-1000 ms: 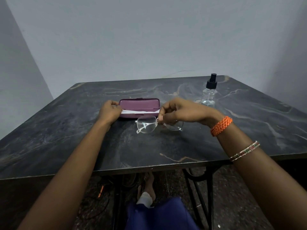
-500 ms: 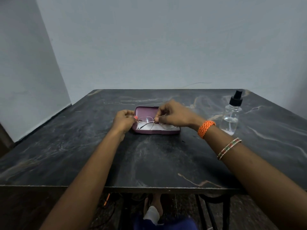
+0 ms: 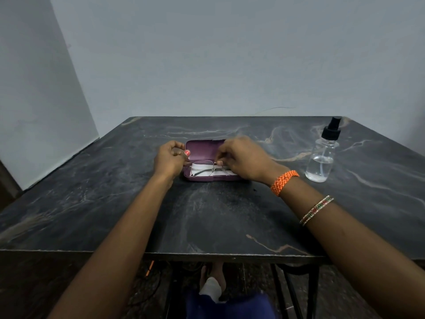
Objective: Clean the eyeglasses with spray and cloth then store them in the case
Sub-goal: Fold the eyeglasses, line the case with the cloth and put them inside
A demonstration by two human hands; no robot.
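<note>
The head view showed the eyeglasses (image 3: 205, 168) lying in the open maroon case (image 3: 208, 162), on top of the white cloth (image 3: 200, 167) that lined its tray, near the middle of the dark marble table (image 3: 115, 203). The right hand (image 3: 243, 158) pinched the frame at the bridge between fingertips and thumb; the left hand (image 3: 170, 158) had curled fingers at the frame's left end, though whether it gripped the frame or only steadied the case could not be told. The spray bottle (image 3: 322, 157) stood upright, well apart to the right. Judging by this layout, the cleaning looked finished and storing was nearly done: what remained was letting go and shutting the lid. Compared with a second earlier, when the glasses rested on the table in front of the nearly shut case, the lid had opened and the glasses had gone inside; the bottle had not moved.
</note>
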